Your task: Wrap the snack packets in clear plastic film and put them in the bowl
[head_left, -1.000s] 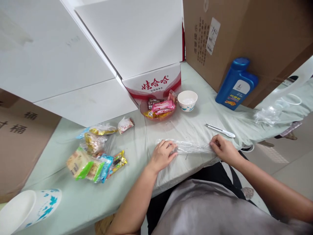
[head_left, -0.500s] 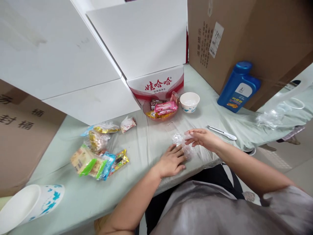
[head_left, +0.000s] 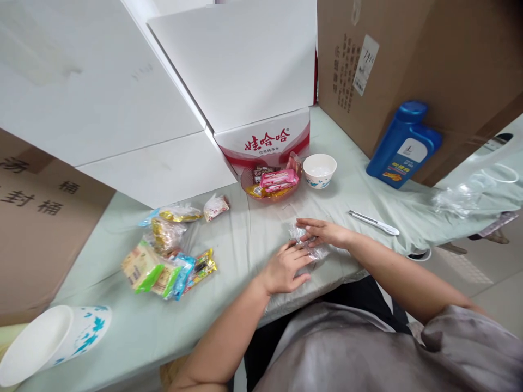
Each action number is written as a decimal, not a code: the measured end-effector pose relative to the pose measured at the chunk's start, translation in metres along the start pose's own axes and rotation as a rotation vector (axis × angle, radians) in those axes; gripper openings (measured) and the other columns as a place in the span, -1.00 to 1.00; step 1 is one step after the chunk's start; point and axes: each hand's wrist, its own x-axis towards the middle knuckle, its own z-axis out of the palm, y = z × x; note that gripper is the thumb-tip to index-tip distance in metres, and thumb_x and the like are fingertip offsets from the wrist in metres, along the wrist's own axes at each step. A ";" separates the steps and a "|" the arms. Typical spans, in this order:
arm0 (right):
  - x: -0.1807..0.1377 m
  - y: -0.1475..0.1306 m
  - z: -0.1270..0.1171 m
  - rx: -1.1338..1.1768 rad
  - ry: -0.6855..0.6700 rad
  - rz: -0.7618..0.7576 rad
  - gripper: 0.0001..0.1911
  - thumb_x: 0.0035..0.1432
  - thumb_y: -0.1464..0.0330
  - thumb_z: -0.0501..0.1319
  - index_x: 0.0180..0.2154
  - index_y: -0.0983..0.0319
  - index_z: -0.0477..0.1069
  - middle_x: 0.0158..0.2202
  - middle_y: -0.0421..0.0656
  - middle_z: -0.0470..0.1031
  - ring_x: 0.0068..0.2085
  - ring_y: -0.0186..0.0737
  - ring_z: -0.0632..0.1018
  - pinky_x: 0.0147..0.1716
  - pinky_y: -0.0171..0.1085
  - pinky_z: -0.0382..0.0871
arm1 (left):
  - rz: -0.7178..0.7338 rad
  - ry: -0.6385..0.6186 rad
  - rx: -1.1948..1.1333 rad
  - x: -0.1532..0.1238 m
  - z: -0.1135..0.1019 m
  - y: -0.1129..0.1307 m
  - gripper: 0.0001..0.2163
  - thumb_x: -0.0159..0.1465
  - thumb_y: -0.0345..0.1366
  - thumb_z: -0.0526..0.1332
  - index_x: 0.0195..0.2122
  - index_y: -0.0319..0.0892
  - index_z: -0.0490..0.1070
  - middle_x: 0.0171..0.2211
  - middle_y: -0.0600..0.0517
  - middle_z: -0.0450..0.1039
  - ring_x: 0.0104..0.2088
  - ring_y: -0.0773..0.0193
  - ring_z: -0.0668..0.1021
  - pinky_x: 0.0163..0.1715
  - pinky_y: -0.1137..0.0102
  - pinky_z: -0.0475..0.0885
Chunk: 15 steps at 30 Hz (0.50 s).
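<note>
A crumpled clear plastic wrapper [head_left: 318, 252] lies on the cloth-covered table near its front edge. My left hand [head_left: 286, 267] rests flat on the wrapper's left part, fingers stretched out. From the right, my right hand [head_left: 324, 233] reaches over the wrapper's upper part with fingers extended, touching or just above it. Whether anything lies inside the plastic is hidden by the hands. Beyond them stand a pink see-through bowl [head_left: 250, 194] of wrapped snacks and a white paper bowl [head_left: 319, 177] with blue print. A white utility knife [head_left: 373, 222] lies to the right.
Several packaged snacks [head_left: 163, 250] are grouped at left, with a small packet [head_left: 216, 207] nearby. A large paper tub [head_left: 81, 337] lies on its side at front left. White cartons [head_left: 232, 65], a brown box [head_left: 408, 65] and a blue bottle [head_left: 402, 147] border the back.
My right hand has moved left and down onto or close over the plastic, which now lies flatter. My left hand has stayed nearly in place. The view has shifted slightly.
</note>
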 end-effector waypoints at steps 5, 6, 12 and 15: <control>0.004 0.002 0.001 -0.055 -0.001 0.017 -0.39 0.26 0.35 0.17 0.31 0.15 0.10 -0.12 -0.12 0.51 -0.17 -0.30 0.55 -0.25 -0.32 0.54 | -0.100 0.244 0.035 -0.002 -0.002 -0.006 -0.75 0.31 -0.37 0.08 -0.03 -0.15 0.44 -0.06 -0.11 0.50 0.02 0.13 0.49 0.02 0.17 0.42; 0.004 0.003 0.002 -0.065 0.001 0.016 -0.38 0.26 0.35 0.16 0.31 0.17 0.09 -0.20 -0.14 0.52 -0.18 -0.29 0.55 -0.25 -0.31 0.54 | -0.123 0.222 0.074 -0.001 -0.002 -0.007 -0.74 0.32 -0.35 0.08 -0.01 -0.14 0.43 0.01 -0.12 0.46 0.09 0.08 0.45 0.04 0.12 0.40; -0.015 0.007 0.005 -0.362 0.202 -0.265 -0.55 0.23 0.18 0.17 0.09 0.24 0.35 -0.17 -0.04 0.53 -0.22 -0.17 0.57 -0.30 -0.22 0.51 | -0.228 0.145 0.124 -0.002 0.001 -0.018 -0.84 0.32 -0.35 0.11 -0.13 -0.14 0.45 -0.01 -0.09 0.47 0.15 0.02 0.40 0.07 0.05 0.36; -0.036 0.016 0.001 -0.804 0.165 -0.576 -0.57 0.15 0.16 0.27 0.00 0.23 0.43 -0.04 0.02 0.50 -0.03 -0.03 0.51 -0.09 -0.06 0.44 | -0.222 0.179 0.092 -0.003 0.003 -0.021 -0.80 0.31 -0.40 0.09 -0.07 -0.15 0.40 -0.02 -0.09 0.47 0.12 0.06 0.42 0.09 0.06 0.37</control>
